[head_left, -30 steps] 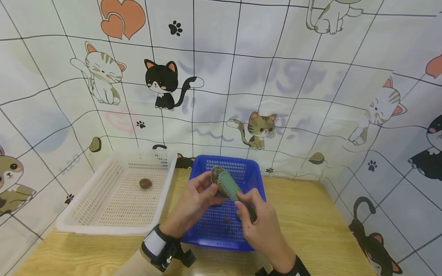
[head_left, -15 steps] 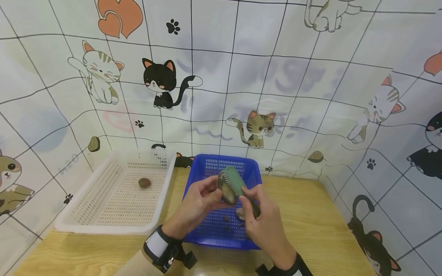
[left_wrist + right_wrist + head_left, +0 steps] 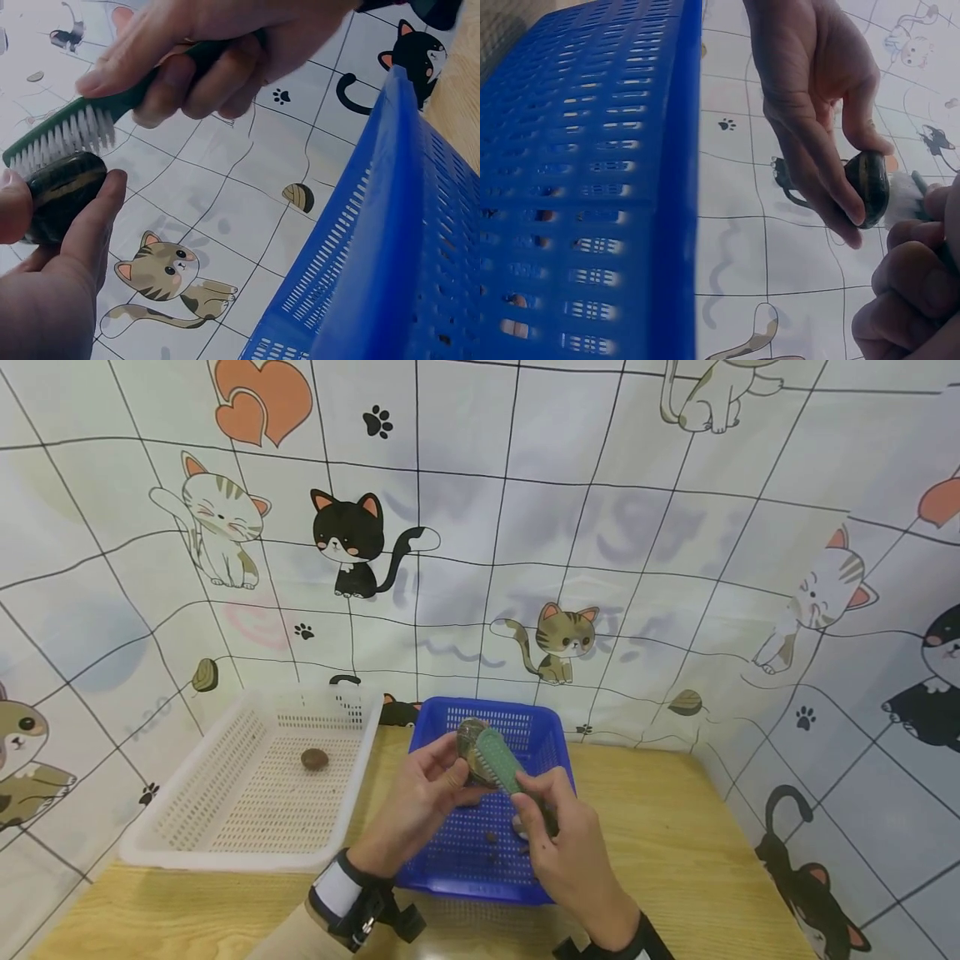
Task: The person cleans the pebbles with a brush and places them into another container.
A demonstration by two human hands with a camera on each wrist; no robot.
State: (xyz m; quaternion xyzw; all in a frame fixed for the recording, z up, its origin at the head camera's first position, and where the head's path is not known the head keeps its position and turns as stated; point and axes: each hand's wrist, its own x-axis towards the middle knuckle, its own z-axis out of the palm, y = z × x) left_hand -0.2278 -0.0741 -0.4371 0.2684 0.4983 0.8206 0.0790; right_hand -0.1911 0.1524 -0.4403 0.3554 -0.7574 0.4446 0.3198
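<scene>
Above the blue basket (image 3: pixel 480 892), my left hand (image 3: pixel 420 797) holds a smooth dark stone (image 3: pixel 64 202) with a tan streak between thumb and fingers. My right hand (image 3: pixel 573 847) grips the handle of a green scrub brush (image 3: pixel 501 758) with white bristles. In the left wrist view the bristles touch the top of the stone. In the right wrist view the stone sits at the left fingertips, and the right hand partly covers the brush. Several small stones (image 3: pixel 492 838) lie in the blue basket, partly hidden by the hands.
A white basket (image 3: pixel 236 862) stands to the left with one brown stone (image 3: pixel 314 759) in it. Both baskets rest on a wooden table (image 3: pixel 645 827). A cat-patterned covering (image 3: pixel 465 527) rises behind and at both sides.
The stone and brush shifted slightly right and the stone tilted half a second ago, then came back left. Both hands keep their holds. The baskets have not moved.
</scene>
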